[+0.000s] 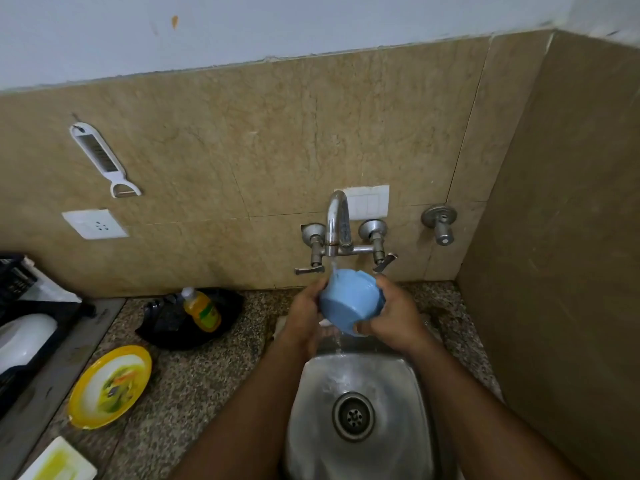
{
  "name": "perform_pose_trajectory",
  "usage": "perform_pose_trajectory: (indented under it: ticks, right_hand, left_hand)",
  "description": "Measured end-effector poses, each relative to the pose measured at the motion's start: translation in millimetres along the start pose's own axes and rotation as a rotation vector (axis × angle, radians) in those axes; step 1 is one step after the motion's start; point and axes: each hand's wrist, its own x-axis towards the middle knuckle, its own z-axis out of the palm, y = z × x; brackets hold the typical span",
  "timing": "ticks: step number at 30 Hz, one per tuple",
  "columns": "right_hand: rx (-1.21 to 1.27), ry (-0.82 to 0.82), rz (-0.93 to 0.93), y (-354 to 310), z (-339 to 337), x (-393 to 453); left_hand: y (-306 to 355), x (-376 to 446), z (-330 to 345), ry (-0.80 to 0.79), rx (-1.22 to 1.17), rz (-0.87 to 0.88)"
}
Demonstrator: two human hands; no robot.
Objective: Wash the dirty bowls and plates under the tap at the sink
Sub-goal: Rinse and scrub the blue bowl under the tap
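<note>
Both hands, left hand point(304, 308) and right hand point(394, 315), gripped a round blue bowl point(349, 301) of smooth plastic under the metal tap point(336, 221), above the steel sink point(308, 403). Its opening was tilted away, toward the wall.

- The sink point(360, 393) basin lies open below the 2 hands, only its drain point(353, 416) at the bottom.
- The tap point(337, 220) spout and its 2 lever handles crowd the space just above and behind the blue bowl point(349, 301).
- The right wall point(561, 237) closes that side, leaving a narrow strip of counter.
- Left of the sink, bare counter point(194, 386) lies between the yellow plate point(110, 386) and the basin.
- The soap bottle point(202, 310) on a black pan point(194, 320) blocks the back-left corner.
</note>
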Motion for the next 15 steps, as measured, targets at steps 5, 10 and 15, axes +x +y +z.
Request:
perform_pose_trajectory:
  ticks: [5, 10, 15]
  right_hand:
    - [-0.623, -0.135, -0.48, -4.9, -2.0, -4.9]
    - [-0.366, -0.226, -0.37, -10.6, -6.3, -6.7]
    - [0.459, -0.029, 0.373, -16.7, -19.4, 12.6]
  left_hand:
    - [-1.0, -1.1, -9.1, 0.007, -0.109, -0.222]
    - [-8.0, -1.3, -17.9, 0.149, -0.048, -0.234]
    - [-11.6, -8.9, -31.4, 0.17, 0.098, -0.026]
